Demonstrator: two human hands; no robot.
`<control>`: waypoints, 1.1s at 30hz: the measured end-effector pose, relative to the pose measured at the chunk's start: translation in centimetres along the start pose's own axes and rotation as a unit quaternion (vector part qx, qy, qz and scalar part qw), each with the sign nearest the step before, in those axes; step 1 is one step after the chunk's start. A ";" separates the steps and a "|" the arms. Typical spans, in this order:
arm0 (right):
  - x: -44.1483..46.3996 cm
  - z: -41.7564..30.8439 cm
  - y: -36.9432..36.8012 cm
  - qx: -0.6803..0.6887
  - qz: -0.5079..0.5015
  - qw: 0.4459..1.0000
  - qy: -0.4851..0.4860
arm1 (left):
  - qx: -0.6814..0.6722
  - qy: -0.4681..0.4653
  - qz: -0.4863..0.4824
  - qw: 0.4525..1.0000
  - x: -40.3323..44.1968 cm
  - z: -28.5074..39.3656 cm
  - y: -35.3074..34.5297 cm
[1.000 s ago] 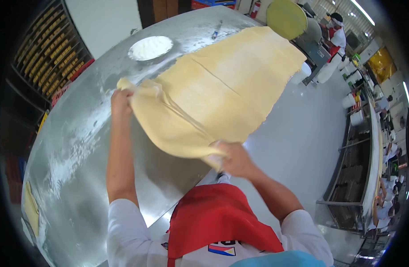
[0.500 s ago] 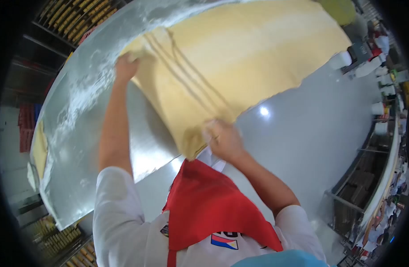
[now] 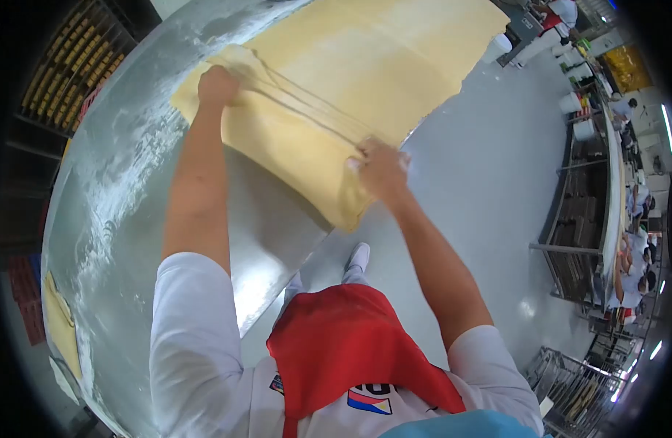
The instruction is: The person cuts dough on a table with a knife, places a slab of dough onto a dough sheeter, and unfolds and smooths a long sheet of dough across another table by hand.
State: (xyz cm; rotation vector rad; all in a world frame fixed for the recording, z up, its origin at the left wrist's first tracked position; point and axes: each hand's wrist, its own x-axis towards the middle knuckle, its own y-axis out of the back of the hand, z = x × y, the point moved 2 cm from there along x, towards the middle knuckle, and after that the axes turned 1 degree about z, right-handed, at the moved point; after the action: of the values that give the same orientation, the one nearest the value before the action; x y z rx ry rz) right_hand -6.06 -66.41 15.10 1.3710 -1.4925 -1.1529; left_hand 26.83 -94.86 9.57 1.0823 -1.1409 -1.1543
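A wide, pale yellow sheet of dough point(image 3: 394, 58) lies across the metal table, its near end hanging past the table edge. My left hand point(image 3: 219, 86) is closed on the dough near its left side, thumb and fingers curled. Farther right, my right hand point(image 3: 382, 169) grips the sheet's right side above the hanging corner. Creased folds run across the dough between both hands. Fingertips of the two hands are partly hidden and slightly blurred.
The floured metal table point(image 3: 142, 197) curves around the left. A smaller dough piece point(image 3: 61, 325) lies on its left edge. Racks of trays point(image 3: 73, 62) stand at upper left. On the right are a long workbench point(image 3: 612, 197), white buckets point(image 3: 497, 48) and several co-workers point(image 3: 632, 277).
Both hands have moved forward with the dough's near end, the right hand farthest. The folds have shifted and slant less steeply. The head view has turned, showing more of the room at right.
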 end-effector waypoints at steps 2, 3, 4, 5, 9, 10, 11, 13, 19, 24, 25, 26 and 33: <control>-1.0 -1.0 0.3 -0.005 -0.093 0.995 -0.037 | -0.196 0.005 -0.018 0.980 -2.3 -2.1 2.4; -2.0 -1.7 0.3 0.007 -0.020 0.999 0.033 | -0.382 0.011 -0.027 0.924 -3.7 -3.2 4.5; -3.1 -3.1 0.2 0.020 0.053 0.993 0.105 | -0.384 0.021 -0.023 0.923 -5.1 -4.8 6.4; -5.4 -5.5 0.8 0.050 -0.006 0.993 0.111 | -0.357 0.009 -0.080 0.930 -6.8 -6.3 8.2; -15.3 -15.4 -1.0 0.008 -0.136 0.952 0.275 | -0.349 0.029 -0.170 0.921 -12.6 -15.0 9.8; -16.8 -16.5 -1.9 0.013 -0.146 0.949 0.278 | -0.384 0.067 -0.174 0.904 -13.8 -17.3 8.8; -16.7 -16.8 -2.4 0.008 -0.202 0.941 0.271 | -0.366 0.078 -0.180 0.910 -15.2 -18.8 8.1; -16.1 -15.7 -3.0 0.063 -0.225 0.948 0.214 | -0.347 0.095 -0.176 0.916 -16.7 -20.8 5.7; -11.3 -6.3 -4.6 -0.123 0.061 0.990 0.012 | -0.088 0.067 0.075 0.991 -14.8 -13.4 5.5; -10.5 -4.3 -7.0 -0.182 0.046 0.981 0.044 | -0.172 0.117 -0.032 0.978 -9.6 -4.1 2.4; -9.9 -4.5 -6.8 -0.204 0.009 0.978 0.049 | -0.169 0.164 0.028 0.971 -8.8 -3.1 2.6; -9.6 -4.3 -6.6 -0.194 0.011 0.980 0.038 | -0.161 0.151 0.028 0.975 -7.8 -2.1 2.6; -3.2 1.3 -1.9 0.024 -0.012 0.993 0.115 | -0.581 0.136 0.114 0.794 2.3 -2.0 1.0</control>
State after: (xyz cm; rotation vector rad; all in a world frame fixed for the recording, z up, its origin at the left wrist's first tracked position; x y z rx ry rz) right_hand -6.38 -63.07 12.98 1.5036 -1.3489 -0.9445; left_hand 29.07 -96.95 10.51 0.1064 -0.1602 -1.1524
